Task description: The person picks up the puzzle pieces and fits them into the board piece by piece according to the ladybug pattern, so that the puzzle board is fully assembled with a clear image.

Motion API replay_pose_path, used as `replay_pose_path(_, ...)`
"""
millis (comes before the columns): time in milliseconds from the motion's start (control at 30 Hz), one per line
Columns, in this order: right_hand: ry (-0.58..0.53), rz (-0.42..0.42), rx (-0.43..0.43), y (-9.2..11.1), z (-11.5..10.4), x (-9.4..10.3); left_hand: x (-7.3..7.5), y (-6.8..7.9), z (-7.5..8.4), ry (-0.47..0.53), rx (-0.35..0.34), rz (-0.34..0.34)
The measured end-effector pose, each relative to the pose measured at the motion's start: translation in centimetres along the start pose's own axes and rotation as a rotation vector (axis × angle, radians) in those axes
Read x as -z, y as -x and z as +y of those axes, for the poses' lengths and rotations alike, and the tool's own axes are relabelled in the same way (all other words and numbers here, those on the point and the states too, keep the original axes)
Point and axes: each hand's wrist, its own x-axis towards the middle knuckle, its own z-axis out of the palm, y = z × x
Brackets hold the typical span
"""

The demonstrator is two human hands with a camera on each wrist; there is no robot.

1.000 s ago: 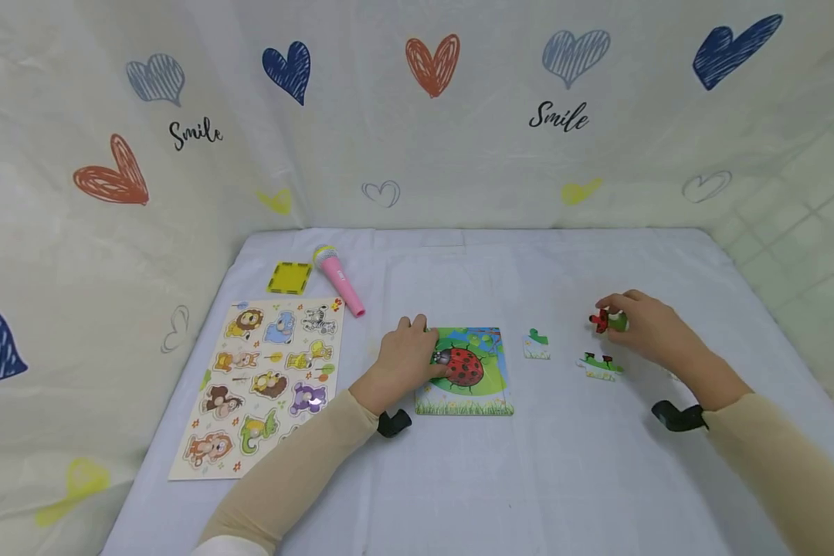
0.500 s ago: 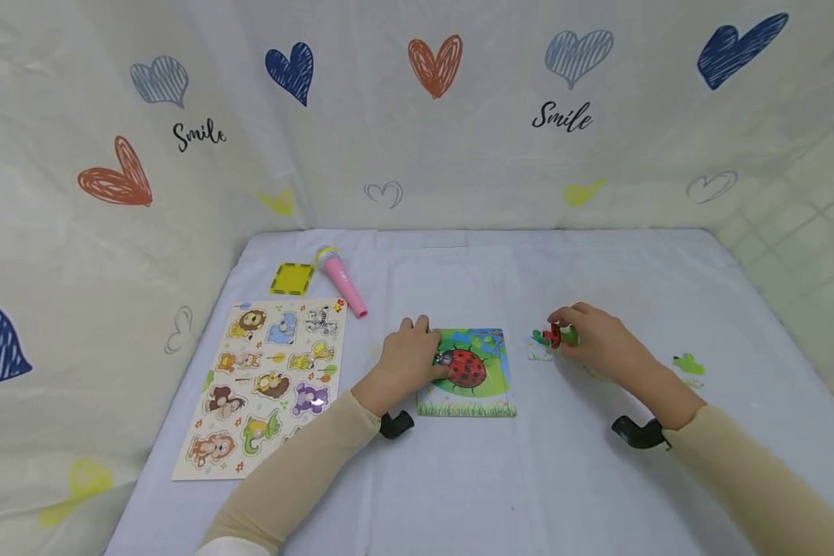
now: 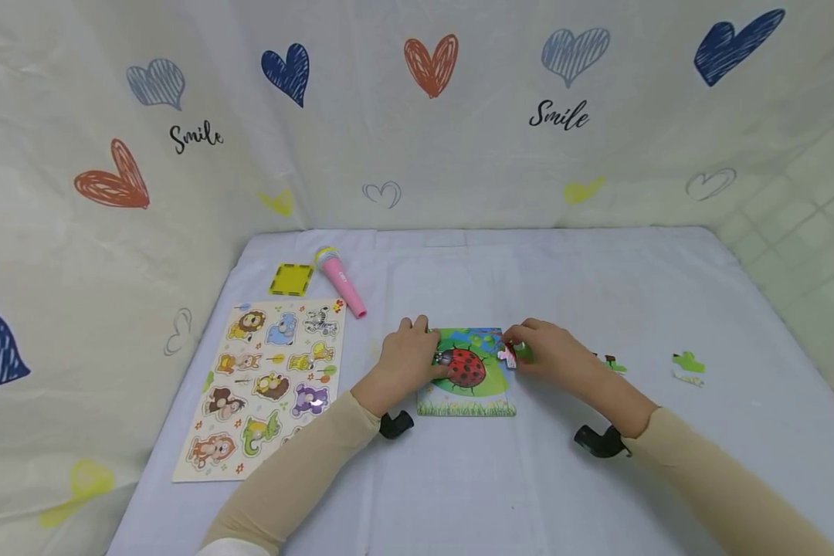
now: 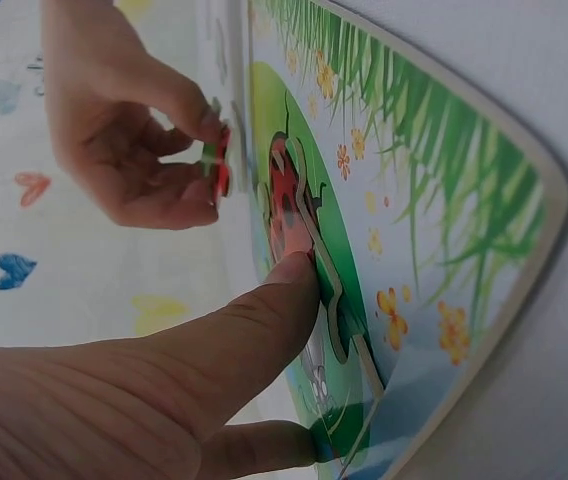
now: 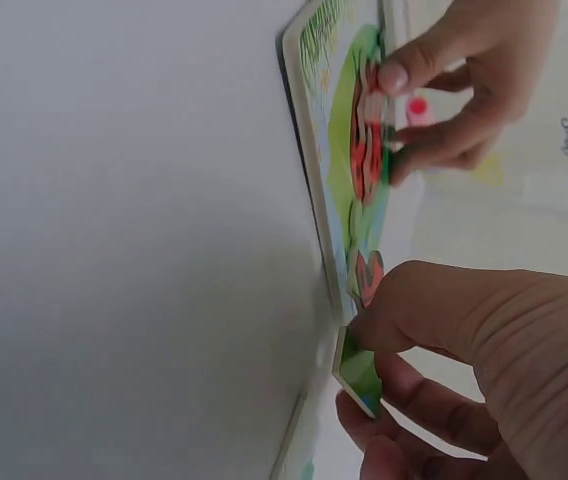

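A square ladybug puzzle board (image 3: pixel 469 408) lies on the table, its raised edge and layered ladybug picture visible in both wrist views. My left hand (image 3: pixel 405 359) rests across its upper left part, pressing it; the thumb touches the ladybug and another finger the board's face. At the board's right edge, my right hand (image 3: pixel 552 357) pinches a small green and red puzzle piece (image 5: pixel 357 370) between thumb and fingers. Part of that piece is hidden by the fingers. Two loose puzzle pieces lie farther right, one (image 3: pixel 613 364) half behind the right wrist, the other (image 3: pixel 688 368) fully visible.
An animal puzzle board (image 3: pixel 292 309) lies at the left. Behind it are a yellow square frame (image 3: pixel 292 279) and a pink toy microphone (image 3: pixel 341 282). A white cloth covers the table (image 3: pixel 445 494), backed by a heart-print curtain (image 3: pixel 459 154).
My right hand has carried the green and red puzzle piece leftward, from beyond the loose pieces to the ladybug board's right edge. The left hand has stayed on the board.
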Motion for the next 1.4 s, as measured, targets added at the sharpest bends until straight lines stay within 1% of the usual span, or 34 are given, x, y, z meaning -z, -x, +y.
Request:
replay_pose_path(100,-0.016,-0.009,0.021,-0.3,-0.6,-0.7,-0.1,0.0,0.0,0.0,0.001,0.004)
replay_pose_path(233,-0.044,-0.041,0.03,-0.7,-1.2,-1.3,-0.1,-0.1,0.0,0.002,0.002,0.001)
replay_pose_path(400,-0.031,-0.068,0.005,-1.0,-1.9,-1.4,-0.2,-0.1,0.0,0.0,0.006,-0.001)
replay_pose_path(567,-0.019,-0.051,-0.021,-1.0,-2.3,-1.0,-0.2,-0.2,0.0,0.01,0.008,0.002)
replay_pose_path(733,-0.014,-0.003,-0.035,-0.9,-2.4,-0.7,-0.2,-0.2,0.0,0.013,0.0,0.006)
replay_pose_path(800,-0.04,0.01,-0.034,-1.0,-2.3,-0.7,-0.2,-0.1,-0.1,0.009,-0.002,0.006)
replay_pose_path(967,-0.113,0.003,0.044,-1.3,-2.4,-0.6,-0.2,-0.1,-0.1,-0.001,-0.002,0.002)
replay_pose_path(1033,-0.152,0.008,0.055,-1.4,-2.4,-0.6,-0.2,-0.1,-0.1,-0.001,-0.003,-0.001)
replay_pose_path(1133,-0.24,0.007,0.014,-1.7,-2.3,-0.6,-0.2,-0.2,-0.2,-0.003,-0.008,-0.004)
replay_pose_path(1200,-0.281,-0.011,-0.02,-1.8,-2.1,-0.7,-0.1,-0.2,-0.2,-0.004,-0.006,-0.003)
replay_pose_path(1333,-0.298,-0.054,-0.047,-2.0,-1.7,-1.4,-0.1,-0.3,0.0,-0.024,0.004,-0.021)
replay_pose_path(1400,-0.291,-0.053,-0.045,-2.0,-1.6,-1.6,0.1,-0.4,0.3,-0.032,0.008,-0.036)
